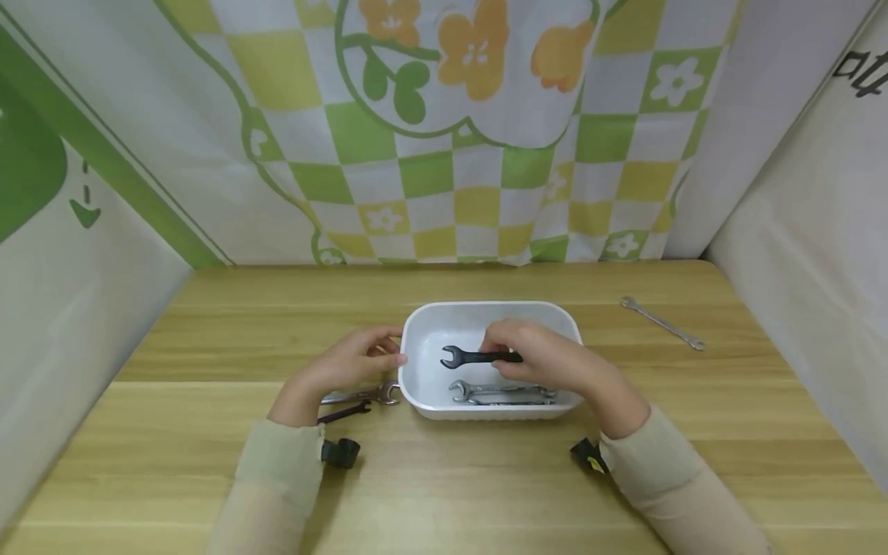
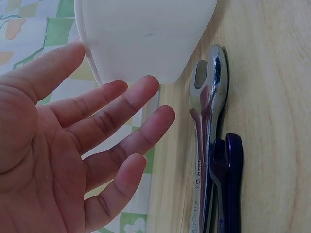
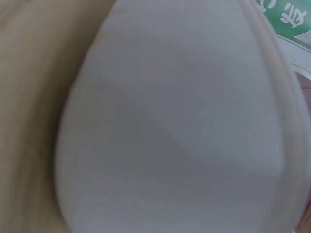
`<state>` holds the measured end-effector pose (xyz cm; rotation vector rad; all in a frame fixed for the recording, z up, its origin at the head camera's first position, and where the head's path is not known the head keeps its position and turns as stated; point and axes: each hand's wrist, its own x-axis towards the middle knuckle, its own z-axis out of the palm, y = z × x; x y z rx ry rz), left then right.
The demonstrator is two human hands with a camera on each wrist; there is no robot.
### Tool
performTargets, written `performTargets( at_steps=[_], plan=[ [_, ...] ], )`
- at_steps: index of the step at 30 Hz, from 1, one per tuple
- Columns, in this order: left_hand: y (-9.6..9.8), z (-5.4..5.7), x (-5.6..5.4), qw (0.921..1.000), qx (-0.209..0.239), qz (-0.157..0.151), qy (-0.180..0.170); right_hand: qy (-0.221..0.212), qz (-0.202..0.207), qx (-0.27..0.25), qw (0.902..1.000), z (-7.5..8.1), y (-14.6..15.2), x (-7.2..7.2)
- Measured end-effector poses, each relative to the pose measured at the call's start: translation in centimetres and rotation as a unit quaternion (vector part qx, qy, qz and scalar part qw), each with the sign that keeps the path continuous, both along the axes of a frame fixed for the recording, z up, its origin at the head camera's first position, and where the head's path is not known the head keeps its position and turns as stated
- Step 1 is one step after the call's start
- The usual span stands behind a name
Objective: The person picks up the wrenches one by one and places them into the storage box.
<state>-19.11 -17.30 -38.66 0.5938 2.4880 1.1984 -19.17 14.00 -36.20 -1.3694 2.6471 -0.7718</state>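
Head view: the right hand (image 1: 537, 351) pinches a black open-end wrench (image 1: 477, 358), its forked end jutting left beyond the fingertips, over a white tub (image 1: 433, 327); the left hand (image 1: 354, 358), fingers loosely spread, touches its rim.

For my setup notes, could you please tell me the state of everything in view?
White rectangular tub: upright, uncovered.
Black open-ended metal wrench: held.
Silver metal wrenches: inside the tub, count unclear.
Large silver open-ended wrench: lying left of the tub.
Dark purple metal wrench: lying beside it.
Slim silver metal wrench: on wooden table, right of tub.
Left hand: thumb at the tub's rim.
Right hand: gripping the black wrench.
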Motion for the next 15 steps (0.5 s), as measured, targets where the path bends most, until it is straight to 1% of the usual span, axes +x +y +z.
performTargets(
  at_steps=[8,15],
  plan=[
    [0.1,0.1,-0.1,0.9999,0.009,-0.011,-0.003,-0.037,-0.002,0.029,0.9989,-1.1,-0.2,-0.4],
    [-0.1,0.1,0.0,0.9999,0.008,-0.004,-0.008,-0.061,0.003,0.033,0.9976,-1.5,-0.5,-1.3]
  ],
)
